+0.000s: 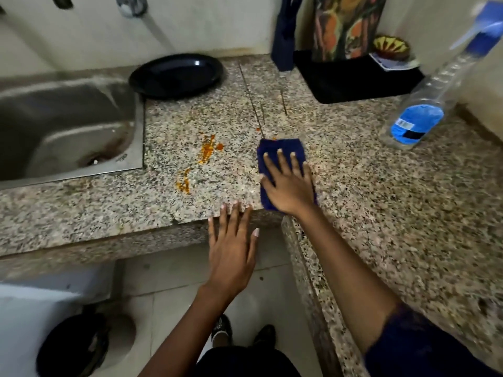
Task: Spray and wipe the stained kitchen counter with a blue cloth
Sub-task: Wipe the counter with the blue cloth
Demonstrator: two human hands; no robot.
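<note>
Orange stains (207,148) streak the speckled granite counter (353,172) just right of the sink, with a second smear (184,183) nearer the front edge. A folded blue cloth (281,148) lies flat on the counter to the right of the stains. My right hand (290,183) presses down on it with fingers spread. My left hand (231,246) is open, fingertips resting on the counter's front edge below the stains. A clear spray bottle (432,102) with a blue label and blue trigger stands at the right, apart from both hands.
A steel sink (68,126) fills the left. A black plate (177,74) lies behind the stains. A black tray (356,80) with a patterned item sits at the back right by a dark blue holder (284,50). The counter turns an inner corner near my right forearm.
</note>
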